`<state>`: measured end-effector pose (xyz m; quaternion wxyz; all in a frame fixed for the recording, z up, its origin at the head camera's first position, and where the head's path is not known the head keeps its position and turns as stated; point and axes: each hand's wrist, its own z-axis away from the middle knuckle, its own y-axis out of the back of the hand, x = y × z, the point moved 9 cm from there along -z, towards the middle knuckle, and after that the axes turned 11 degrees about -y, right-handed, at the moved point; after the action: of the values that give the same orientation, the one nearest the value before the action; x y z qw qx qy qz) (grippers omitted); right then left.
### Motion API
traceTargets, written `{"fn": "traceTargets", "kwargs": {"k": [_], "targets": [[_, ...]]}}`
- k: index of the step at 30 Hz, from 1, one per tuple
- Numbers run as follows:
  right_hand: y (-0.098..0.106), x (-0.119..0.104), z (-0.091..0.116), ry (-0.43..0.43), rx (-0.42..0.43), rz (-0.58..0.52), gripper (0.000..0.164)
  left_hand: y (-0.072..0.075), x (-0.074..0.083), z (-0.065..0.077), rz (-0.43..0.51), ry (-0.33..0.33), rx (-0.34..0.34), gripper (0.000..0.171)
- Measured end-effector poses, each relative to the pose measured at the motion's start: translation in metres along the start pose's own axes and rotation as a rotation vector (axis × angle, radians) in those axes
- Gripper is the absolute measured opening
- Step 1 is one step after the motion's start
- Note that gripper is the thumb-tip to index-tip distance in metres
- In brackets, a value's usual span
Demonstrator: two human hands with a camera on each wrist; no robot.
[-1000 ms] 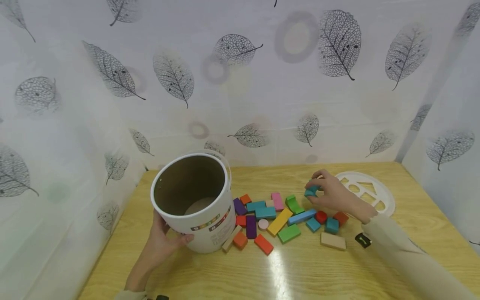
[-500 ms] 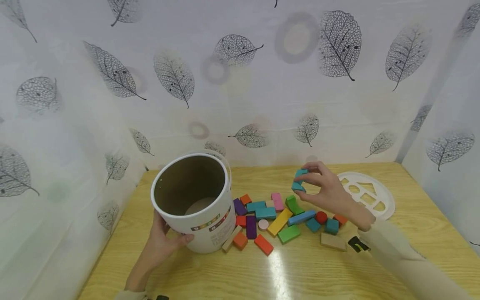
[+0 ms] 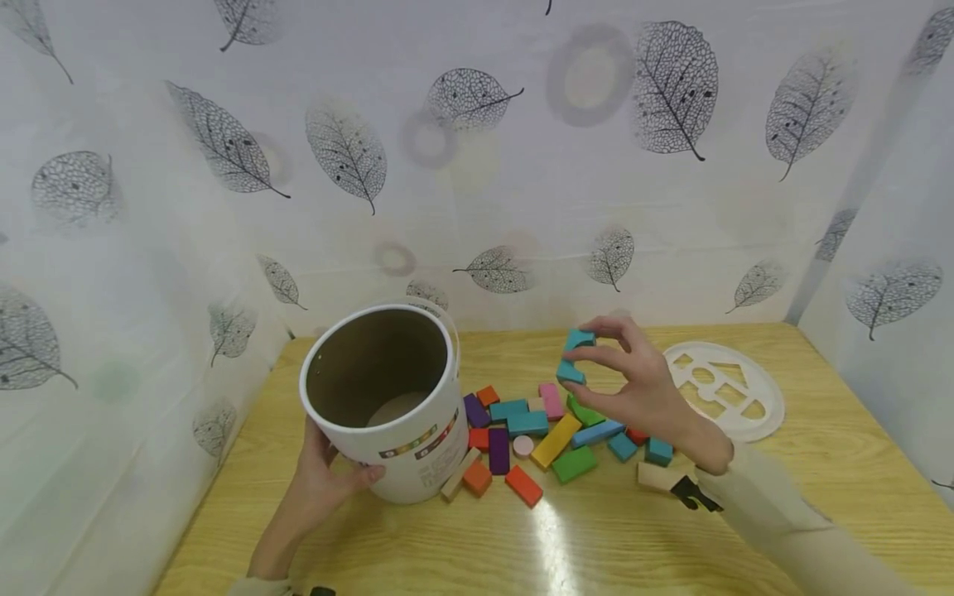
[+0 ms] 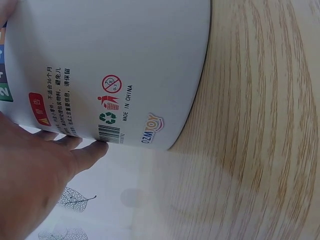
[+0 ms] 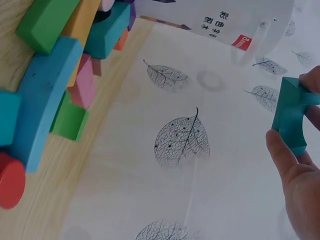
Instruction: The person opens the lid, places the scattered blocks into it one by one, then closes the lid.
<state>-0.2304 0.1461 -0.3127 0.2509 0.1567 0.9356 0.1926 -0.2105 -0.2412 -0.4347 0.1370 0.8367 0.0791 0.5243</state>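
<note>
A white toy bucket point(image 3: 417, 463) with printed labels stands open-topped on the left of the table. My left hand point(image 3: 320, 480) holds its near left side, thumb across the front; in the left wrist view the fingers lie along the printed wall. My right hand point(image 3: 633, 381) pinches a teal arch block point(image 3: 574, 356) between thumb and fingers, above the table and apart from the other blocks. The right wrist view shows the hollow curve of this arch block point(image 5: 290, 115). Below and to the left lie loose blocks, among them a yellow block point(image 3: 556, 441) and a green block point(image 3: 575, 465).
Several coloured blocks are spread on the wooden table point(image 3: 477, 555) right of the bucket. A white lid point(image 3: 771, 397) with shaped cutouts lies at the right rear. Leaf-patterned cloth point(image 3: 537, 190) hangs behind and at both sides.
My right hand has lifted the teal arch block from near the lid and carried it left. The left hand and the bucket have stayed in place.
</note>
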Motion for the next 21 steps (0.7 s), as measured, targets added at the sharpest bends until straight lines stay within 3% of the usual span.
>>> {"fn": "traceTargets", "kwargs": {"k": [10, 21], "targets": [[-0.023, -0.020, -0.014, 0.016, 0.031, -0.132, 0.032, 0.001, -0.001, 0.000, 0.006, 0.007, 0.004, 0.128], [-0.070, -0.048, -0.050, 0.061, 0.033, -0.221, 0.031, 0.001, -0.002, 0.001, 0.004, 0.015, 0.004, 0.128]]}}
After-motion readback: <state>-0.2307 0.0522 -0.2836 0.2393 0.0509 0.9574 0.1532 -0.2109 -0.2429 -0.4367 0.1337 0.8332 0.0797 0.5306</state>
